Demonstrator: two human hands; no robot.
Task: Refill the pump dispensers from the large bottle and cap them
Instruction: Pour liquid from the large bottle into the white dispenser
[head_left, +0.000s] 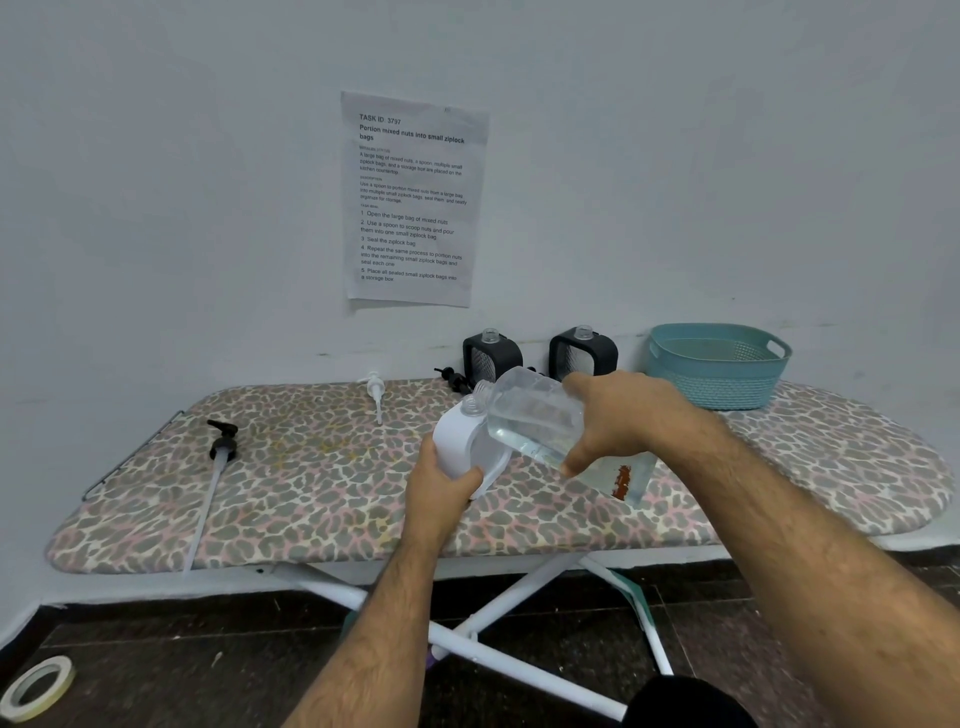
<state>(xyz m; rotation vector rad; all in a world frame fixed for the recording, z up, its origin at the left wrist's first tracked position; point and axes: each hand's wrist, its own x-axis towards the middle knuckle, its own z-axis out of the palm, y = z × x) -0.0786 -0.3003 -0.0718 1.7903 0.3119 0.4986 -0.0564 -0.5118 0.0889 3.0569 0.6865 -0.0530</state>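
Clear plastic, holding a clear liquid, forms the large bottle (540, 421), which is gripped around its body by the right hand (623, 415) and tilted so that its threaded mouth lies just above the open neck of the white dispenser (467, 447). The white dispenser, smooth and rounded, is held from below by the left hand (441, 488), with the thumb curled across its front, and is tilted toward the bottle. Both are held over the ironing board (311, 483), which is covered in leopard-print fabric.

Beside the bottle's base a clear bag with a reddish mark (626, 480) lies flat on the board. A white pump head (375, 392) lies behind the dispenser. A black pump with a long tube (221, 452) lies at the board's left end, its tube reaching the front edge. Two black, square dispensers (491, 356) (583, 353) with open clear necks stand at the wall; another black pump (452, 376) lies beside the left one. A teal perforated basket (719, 364) stands at the right. A printed sheet (413, 200) is fixed to the wall. A tape roll (36, 688) lies on the dark floor.
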